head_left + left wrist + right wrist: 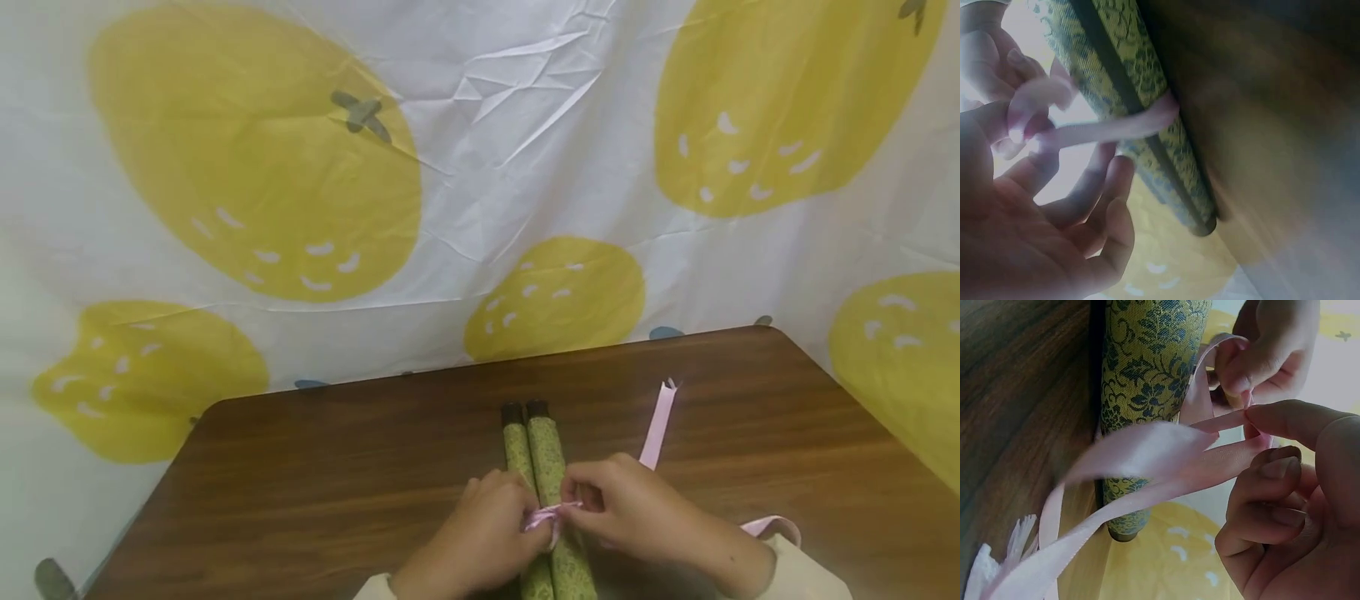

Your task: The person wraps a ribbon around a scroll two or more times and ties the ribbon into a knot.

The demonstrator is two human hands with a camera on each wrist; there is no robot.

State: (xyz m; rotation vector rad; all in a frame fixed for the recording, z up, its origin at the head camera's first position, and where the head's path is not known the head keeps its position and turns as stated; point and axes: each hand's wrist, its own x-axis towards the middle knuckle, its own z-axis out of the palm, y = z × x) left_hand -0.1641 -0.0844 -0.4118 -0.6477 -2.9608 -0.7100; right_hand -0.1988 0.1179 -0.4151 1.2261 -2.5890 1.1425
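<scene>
Two green-gold brocade scrolls (546,454) with dark end knobs lie side by side on the table, pointing away from me. A pink ribbon (1110,130) runs across them and is crossed or looped above; I cannot tell if it is knotted. My left hand (487,529) pinches the ribbon over the left scroll. From the right, my right hand (637,508) pinches the ribbon between thumb and forefinger, close to the left hand. In the right wrist view, loose ribbon lengths (1141,450) trail from the fingers past the dark floral pattern, with frayed ends.
The brown wood-grain table (337,475) has rounded back corners. One ribbon tail (658,425) reaches toward the back right, and another curl (772,527) lies by the right sleeve. A white cloth with yellow lemons (285,167) hangs behind the table.
</scene>
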